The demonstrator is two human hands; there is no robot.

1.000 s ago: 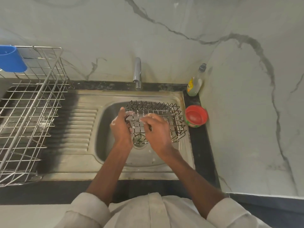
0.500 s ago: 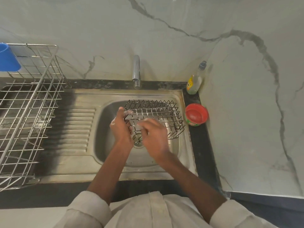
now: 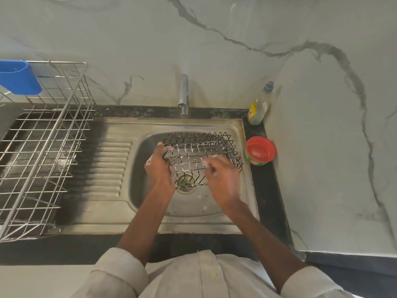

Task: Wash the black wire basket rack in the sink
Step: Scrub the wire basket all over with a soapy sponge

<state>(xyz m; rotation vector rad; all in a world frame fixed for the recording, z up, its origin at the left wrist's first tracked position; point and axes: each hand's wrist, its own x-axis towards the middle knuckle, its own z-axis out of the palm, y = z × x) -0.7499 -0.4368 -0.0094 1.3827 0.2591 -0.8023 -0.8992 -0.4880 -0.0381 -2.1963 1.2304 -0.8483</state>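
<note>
Basket (image 3: pixel 202 155) fills sink (image 3: pixel 214 209) rear; left hand (image 3: pixel 159 168) grips its edge.

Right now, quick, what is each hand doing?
Left hand: grips the left side of the black wire basket rack, steadying it.
Right hand: blurred over the rack; cannot tell whether it holds anything.
</note>
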